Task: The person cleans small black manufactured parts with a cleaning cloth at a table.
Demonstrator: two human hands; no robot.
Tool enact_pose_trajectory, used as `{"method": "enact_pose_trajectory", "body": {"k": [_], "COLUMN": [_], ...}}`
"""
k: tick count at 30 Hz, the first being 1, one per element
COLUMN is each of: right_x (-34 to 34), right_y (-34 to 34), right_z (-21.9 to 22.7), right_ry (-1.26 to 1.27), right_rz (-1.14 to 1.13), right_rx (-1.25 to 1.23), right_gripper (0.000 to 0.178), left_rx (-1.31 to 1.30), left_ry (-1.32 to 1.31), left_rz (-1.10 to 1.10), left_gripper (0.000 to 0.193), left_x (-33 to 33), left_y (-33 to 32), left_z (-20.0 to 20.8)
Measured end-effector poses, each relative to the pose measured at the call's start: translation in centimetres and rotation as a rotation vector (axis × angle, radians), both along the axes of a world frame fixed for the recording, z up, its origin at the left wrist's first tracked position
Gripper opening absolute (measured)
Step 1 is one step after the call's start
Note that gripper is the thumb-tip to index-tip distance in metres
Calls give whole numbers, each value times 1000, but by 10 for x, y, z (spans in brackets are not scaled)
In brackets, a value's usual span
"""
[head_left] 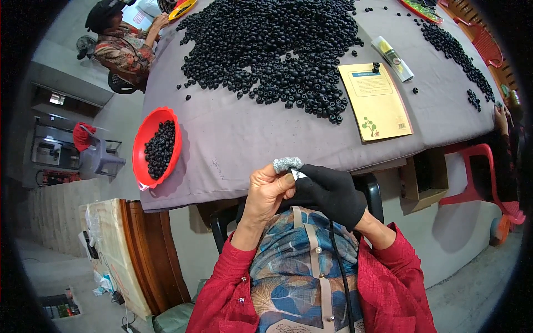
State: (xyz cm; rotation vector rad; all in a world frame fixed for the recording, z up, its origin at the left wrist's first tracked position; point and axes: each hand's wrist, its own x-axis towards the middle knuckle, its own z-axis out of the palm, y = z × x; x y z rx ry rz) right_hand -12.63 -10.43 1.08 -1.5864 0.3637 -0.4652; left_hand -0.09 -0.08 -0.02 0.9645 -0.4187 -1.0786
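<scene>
- Above the apron [302,266], at the near edge of the grey-covered table [233,136], a white scrap [298,174] is pinched by the bare left hand [267,191], which is closed with its thumb bent in.
- A grey knitted band [287,164] is wrapped about a left fingertip.
- The right hand [333,194] is covered by a black glove and held against the left with fingers bent; whether anything is gripped by it cannot be told.
- The far part of the table is covered by a heap of black beads [266,50]; more are held in a red bowl [142,139] at the left edge.
- To the right of the heap, space is taken up by a yellow booklet [380,105], with a few beads on it, and a white packet [393,59].
- A black cord [340,266] is hung down over the apron.
- Beneath the table, a cardboard box [410,188] is placed beside a red chair [474,166].
- The heap is cut off by the upper edge; a co-worker [125,53] is seen at upper left, and another person's hand [502,117] is barely made out at far right.
- The right fingertips are hidden by dark fabric.
</scene>
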Motion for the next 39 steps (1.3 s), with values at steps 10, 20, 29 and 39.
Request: {"method": "enact_pose_trajectory", "body": {"k": [10,20,29,39], "right_x": [3,5,6,2], "right_y": [0,0,-5,-1], "right_z": [0,-8,-9,-8], "right_ry": [49,67,95,-7], "right_rz": [17,-32,-2,-17], "right_rx": [97,60,27,-43], "right_gripper": [19,20,20,26], "left_rx": [26,35,32,-46], "left_ry": [-23,-45,70,206], "left_rz": [3,7,29,12], "left_gripper": [17,16,17,20], "left_x": [2,3,0,5], "left_y": [-2,-4,-5,-3], "left_z": [-6,-12,-12,-16]}}
